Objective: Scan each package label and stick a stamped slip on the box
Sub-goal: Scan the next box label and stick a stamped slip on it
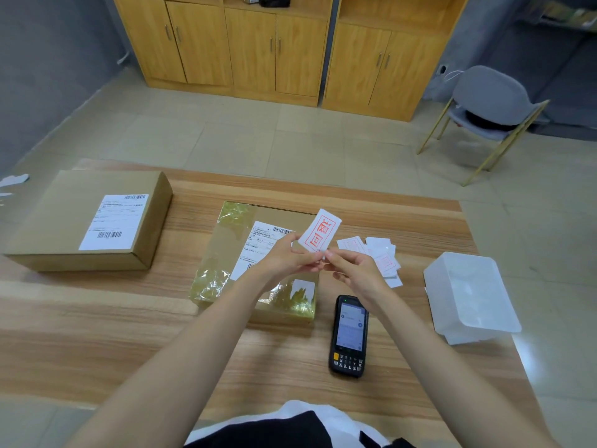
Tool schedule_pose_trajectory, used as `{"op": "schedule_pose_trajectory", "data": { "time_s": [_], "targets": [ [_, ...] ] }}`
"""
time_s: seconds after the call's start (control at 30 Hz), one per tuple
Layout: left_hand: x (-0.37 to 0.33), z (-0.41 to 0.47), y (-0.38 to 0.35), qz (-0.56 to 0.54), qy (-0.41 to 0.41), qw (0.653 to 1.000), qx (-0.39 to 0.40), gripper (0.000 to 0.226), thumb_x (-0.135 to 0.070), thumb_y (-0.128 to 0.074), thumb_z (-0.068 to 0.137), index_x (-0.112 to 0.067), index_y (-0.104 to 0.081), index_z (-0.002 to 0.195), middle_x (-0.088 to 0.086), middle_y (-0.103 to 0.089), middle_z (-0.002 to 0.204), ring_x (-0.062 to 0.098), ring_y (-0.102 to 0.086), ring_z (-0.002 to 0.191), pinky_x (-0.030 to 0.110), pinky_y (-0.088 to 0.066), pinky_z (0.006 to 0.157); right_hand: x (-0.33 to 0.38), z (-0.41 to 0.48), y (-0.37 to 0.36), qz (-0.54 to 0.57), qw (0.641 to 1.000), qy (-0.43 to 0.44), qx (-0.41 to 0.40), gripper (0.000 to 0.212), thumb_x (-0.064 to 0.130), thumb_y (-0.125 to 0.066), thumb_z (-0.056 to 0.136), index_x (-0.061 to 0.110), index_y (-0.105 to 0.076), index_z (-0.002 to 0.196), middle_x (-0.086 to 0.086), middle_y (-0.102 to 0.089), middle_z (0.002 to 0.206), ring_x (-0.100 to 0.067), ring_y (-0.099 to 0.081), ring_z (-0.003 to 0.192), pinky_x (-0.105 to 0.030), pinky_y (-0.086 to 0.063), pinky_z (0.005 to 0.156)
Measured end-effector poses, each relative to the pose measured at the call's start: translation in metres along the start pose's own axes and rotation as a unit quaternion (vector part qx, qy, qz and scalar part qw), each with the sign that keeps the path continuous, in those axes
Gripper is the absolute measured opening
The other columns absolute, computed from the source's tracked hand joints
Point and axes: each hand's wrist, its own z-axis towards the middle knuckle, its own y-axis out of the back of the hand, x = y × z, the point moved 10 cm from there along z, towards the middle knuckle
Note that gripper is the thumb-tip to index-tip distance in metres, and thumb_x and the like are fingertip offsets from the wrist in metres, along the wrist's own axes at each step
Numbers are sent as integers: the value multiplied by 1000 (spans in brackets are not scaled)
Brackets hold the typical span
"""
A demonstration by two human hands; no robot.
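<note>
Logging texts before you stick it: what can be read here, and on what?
Held slip: red framed stamp, "回" plus a second character I cannot make out.
Left box label: barcodes, print too small.
Middle box label: the same.
Slip pile: stamps too faint.
Scanner: screen and keys blurred.

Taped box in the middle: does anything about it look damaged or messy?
Yes. The taped box has clear tape wrinkled and bunched at its corners, and a white sticker near its front right corner looks partly torn.
</note>
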Motion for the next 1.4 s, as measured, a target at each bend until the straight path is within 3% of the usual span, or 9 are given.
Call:
{"op": "schedule_pose_trajectory", "data": {
  "time_s": [0.3, 0.5, 0.63, 0.73, 0.87, 1.03, 1.13, 1.27, 1.4],
  "targets": [
    [18, 12, -9, 77, 51, 995, -29, 46, 0, -63, 86, 2, -41, 126, 24, -66, 92, 22, -63, 65, 27, -57, 70, -40, 6, 21, 5, 994, -63, -85, 21, 13, -39, 99, 7, -59, 97, -10, -69, 81, -16, -65, 70, -18, -50, 57],
    [27, 20, -24, 47, 88, 993, -57, 40, 5, -56, 89, -1, -37, 123, 21, -59, 86, 18, -58, 58, 21, -53, 59, -68, 10, 116, 44, 963, -124, -234, 26, 2, -36, 96, -2, -47, 119, -8, -61, 74, -1, -58, 39, -11, -42, 42],
    [30, 34, -31, 8, 108, 989, -98, 28, 8, -53, 89, -4, -39, 111, 14, -53, 74, 6, -56, 37, 16, -49, 47, -80, 25, 156, 65, 951, -193, -232, 31, 6, -36, 96, 5, -52, 123, -2, -54, 74, -4, -52, 35, -15, -40, 43],
    [33, 45, -32, -3, 108, 986, -128, 27, 7, -54, 89, -4, -43, 111, 13, -54, 79, 14, -58, 53, 17, -51, 52, -90, 37, 153, 29, 948, -245, -202, 15, 7, -44, 94, 10, -46, 109, -4, -50, 72, -8, -51, 40, -13, -38, 35],
    [39, 56, -25, 5, 91, 984, -156, 31, 2, -60, 87, -4, -48, 115, 12, -59, 84, 18, -60, 65, 23, -55, 67, -68, 80, 131, -240, 952, -131, -139, 35, 7, -60, 82, 4, -51, 116, -14, -57, 98, -22, -54, 75, -23, -43, 62],
    [45, 73, -16, -3, 76, 980, -184, 29, 0, -61, 86, -5, -50, 112, 10, -60, 79, 8, -64, 54, 21, -55, 61, -47, 129, 87, -677, 730, 92, -14, 47, 20, -57, 81, 16, -47, 126, -8, -39, 136, -30, -35, 123, -36, -30, 93],
    [50, 80, -13, -2, 76, 979, -189, 27, -1, -61, 86, -7, -51, 110, 11, -61, 81, 11, -64, 59, 24, -56, 65, -57, 145, 80, -721, 683, 115, 10, 40, 30, -52, 87, 19, -47, 125, -5, -44, 133, -29, -36, 124, -36, -29, 94],
    [53, 87, -11, -11, 73, 980, -187, 24, -2, -60, 87, -8, -51, 109, 9, -63, 79, 9, -66, 59, 23, -56, 64, -54, 148, 76, -734, 663, 149, 6, 30, 27, -35, 97, 20, -63, 106, -2, -61, 114, -26, -50, 108, -35, -29, 87],
    [46, 96, -14, -16, 78, 982, -172, 26, -5, -58, 89, -6, -51, 114, 7, -64, 84, 13, -66, 64, 25, -57, 69, 3, 119, 88, -599, 752, 248, -118, 18, 19, -55, 92, 13, -72, 91, -5, -69, 91, -31, -61, 88, -34, -30, 79]
  ]
}}
